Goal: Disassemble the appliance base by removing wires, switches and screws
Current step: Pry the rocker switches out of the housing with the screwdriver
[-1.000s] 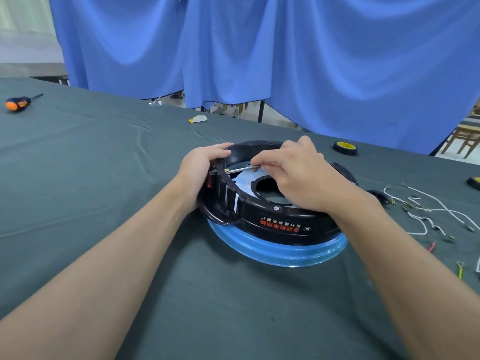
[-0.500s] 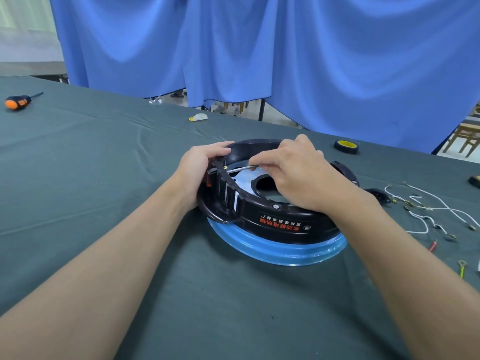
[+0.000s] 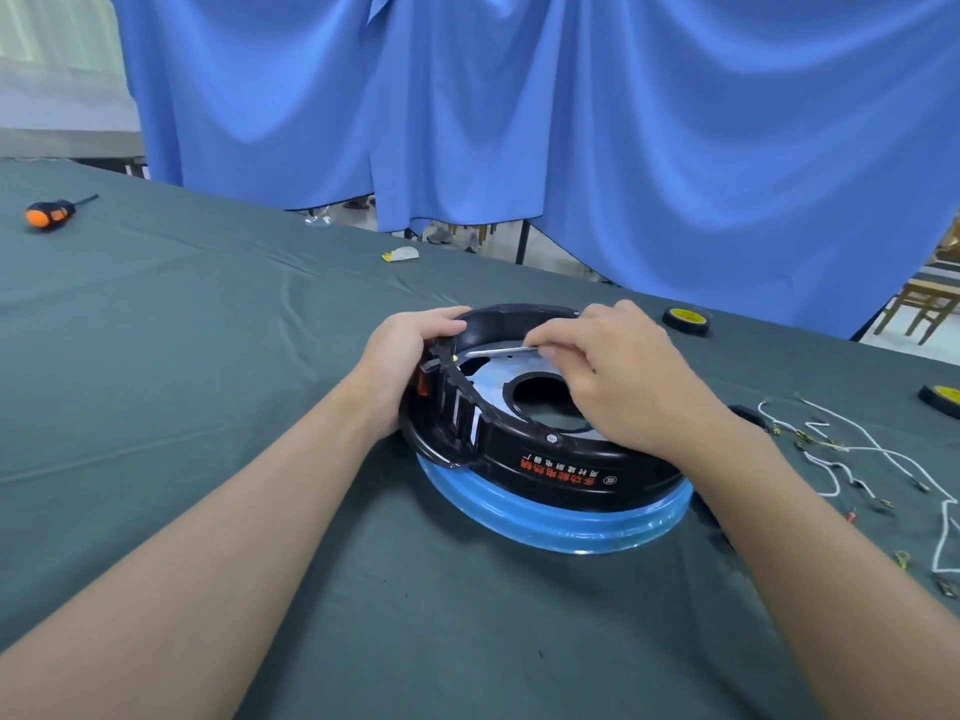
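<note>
Appliance base (image 3: 545, 459): my L hand (image 3: 400, 366) clamps rim, R hand (image 3: 613, 376) pinches thin driver (image 3: 501, 350). Want tip square on brass screw (image 3: 455, 358), firm push, slow turns, else cam-out imo.

Soft, even light covers a cloth-draped table (image 3: 182, 330) before a blue curtain (image 3: 571, 122), shot through a wide-angle lens.

A washed-out window (image 3: 52, 54) glows at upper left, its detail lost to overexposure. Shadows are faint and soft-edged, pooling only under the black base (image 3: 545, 459) and beside the right forearm. A pale sheen runs along the blue ring (image 3: 571, 522) beneath the base, and the thin metal rod (image 3: 501, 350) pinched in the right hand (image 3: 623, 376) catches a bright highlight. The left hand (image 3: 400, 361), gripping the base's rim, is sharp. The wires (image 3: 857, 449) near the right edge look slightly soft. Both forearms stretch wide toward the bottom corners.
</note>
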The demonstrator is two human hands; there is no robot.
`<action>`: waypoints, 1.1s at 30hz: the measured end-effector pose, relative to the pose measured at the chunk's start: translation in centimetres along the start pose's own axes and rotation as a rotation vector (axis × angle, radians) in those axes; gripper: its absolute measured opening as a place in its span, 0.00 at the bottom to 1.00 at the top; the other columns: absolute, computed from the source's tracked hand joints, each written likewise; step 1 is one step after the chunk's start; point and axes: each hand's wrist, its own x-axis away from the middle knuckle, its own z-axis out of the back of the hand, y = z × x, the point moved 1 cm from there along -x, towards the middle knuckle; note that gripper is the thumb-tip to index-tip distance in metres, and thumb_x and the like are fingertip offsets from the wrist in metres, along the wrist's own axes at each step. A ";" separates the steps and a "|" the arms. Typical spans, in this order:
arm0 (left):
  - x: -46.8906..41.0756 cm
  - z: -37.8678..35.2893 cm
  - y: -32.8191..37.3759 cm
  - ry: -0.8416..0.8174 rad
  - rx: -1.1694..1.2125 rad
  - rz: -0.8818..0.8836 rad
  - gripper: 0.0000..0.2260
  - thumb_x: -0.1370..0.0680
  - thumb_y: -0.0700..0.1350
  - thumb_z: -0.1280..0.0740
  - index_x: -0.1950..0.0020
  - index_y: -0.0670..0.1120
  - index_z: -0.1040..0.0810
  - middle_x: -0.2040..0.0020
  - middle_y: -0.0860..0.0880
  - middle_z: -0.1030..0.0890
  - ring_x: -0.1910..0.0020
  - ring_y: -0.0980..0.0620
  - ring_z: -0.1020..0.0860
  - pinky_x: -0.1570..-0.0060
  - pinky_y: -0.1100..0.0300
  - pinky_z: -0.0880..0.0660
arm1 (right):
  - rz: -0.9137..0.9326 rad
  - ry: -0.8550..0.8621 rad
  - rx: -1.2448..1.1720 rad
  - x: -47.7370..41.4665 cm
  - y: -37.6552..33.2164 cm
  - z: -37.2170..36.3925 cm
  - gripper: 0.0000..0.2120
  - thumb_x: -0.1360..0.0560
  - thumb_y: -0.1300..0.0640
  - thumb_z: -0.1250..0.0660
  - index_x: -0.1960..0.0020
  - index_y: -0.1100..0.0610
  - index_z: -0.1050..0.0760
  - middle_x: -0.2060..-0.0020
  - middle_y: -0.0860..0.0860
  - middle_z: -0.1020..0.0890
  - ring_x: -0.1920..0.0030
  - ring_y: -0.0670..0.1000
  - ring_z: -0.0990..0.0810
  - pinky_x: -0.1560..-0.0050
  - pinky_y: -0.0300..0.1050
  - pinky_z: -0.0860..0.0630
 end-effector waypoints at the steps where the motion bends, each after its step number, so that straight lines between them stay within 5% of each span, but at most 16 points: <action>1: 0.0 0.0 0.1 0.005 -0.021 -0.011 0.15 0.24 0.39 0.38 0.41 0.46 0.18 0.45 0.42 0.16 0.45 0.39 0.19 0.38 0.42 0.26 | -0.049 0.062 -0.017 0.5 0.3 0.3 0.13 0.18 0.52 0.44 0.42 0.43 0.22 0.63 0.44 0.30 0.52 0.54 0.33 0.45 0.58 0.31; 5: -0.1 -0.1 0.2 0.035 -0.057 -0.063 0.15 0.25 0.38 0.38 0.43 0.46 0.17 0.48 0.42 0.16 0.48 0.40 0.17 0.40 0.43 0.25 | -0.259 0.335 -0.128 3.1 0.3 -0.2 0.12 0.19 0.53 0.44 0.46 0.44 0.22 0.64 0.47 0.27 0.53 0.55 0.34 0.52 0.52 0.37; 12: 0.1 -0.4 0.0 0.144 -0.034 -0.105 0.13 0.25 0.37 0.38 0.49 0.48 0.16 0.53 0.43 0.15 0.56 0.44 0.17 0.47 0.50 0.22 | -0.173 0.618 -0.268 2.6 0.9 -1.3 0.10 0.19 0.58 0.40 0.46 0.53 0.20 0.60 0.51 0.26 0.53 0.55 0.33 0.49 0.58 0.31; 19: -0.1 -0.7 -0.3 0.255 -0.066 -0.207 0.10 0.23 0.38 0.38 0.51 0.50 0.19 0.66 0.54 0.18 0.69 0.57 0.21 0.71 0.69 0.27 | -0.132 0.665 0.128 1.6 2.0 -0.6 0.10 0.19 0.57 0.39 0.50 0.57 0.20 0.59 0.55 0.22 0.58 0.61 0.28 0.60 0.54 0.31; 22: -0.2 -0.7 -0.2 0.265 -0.081 -0.211 0.10 0.25 0.39 0.37 0.51 0.49 0.18 0.65 0.53 0.19 0.69 0.57 0.22 0.70 0.67 0.28 | -0.079 0.769 0.253 3.7 0.3 -0.4 0.12 0.18 0.55 0.41 0.55 0.56 0.21 0.67 0.53 0.24 0.68 0.58 0.27 0.71 0.49 0.29; 28: -0.6 -0.5 -0.5 0.335 -0.083 -0.222 0.07 0.28 0.38 0.34 0.53 0.45 0.20 0.62 0.49 0.21 0.65 0.51 0.24 0.61 0.57 0.26 | 0.204 0.621 0.237 8.3 -3.2 -1.3 0.14 0.18 0.53 0.40 0.57 0.55 0.21 0.69 0.49 0.27 0.75 0.53 0.35 0.82 0.40 0.37; 31: -0.7 -0.4 -0.6 0.355 -0.097 -0.245 0.05 0.28 0.38 0.34 0.56 0.46 0.21 0.63 0.50 0.22 0.64 0.51 0.25 0.61 0.56 0.26 | 0.200 0.522 0.218 8.9 -3.5 -1.1 0.01 0.23 0.60 0.32 0.54 0.57 0.21 0.67 0.50 0.28 0.73 0.54 0.39 0.83 0.43 0.34; 33: -0.7 -0.4 -0.6 0.342 -0.099 -0.248 0.06 0.28 0.38 0.35 0.54 0.46 0.22 0.60 0.49 0.21 0.61 0.50 0.24 0.57 0.54 0.25 | 0.155 0.391 0.251 9.2 -3.3 -1.6 0.13 0.33 0.67 0.25 0.51 0.58 0.21 0.66 0.51 0.28 0.72 0.54 0.42 0.83 0.43 0.35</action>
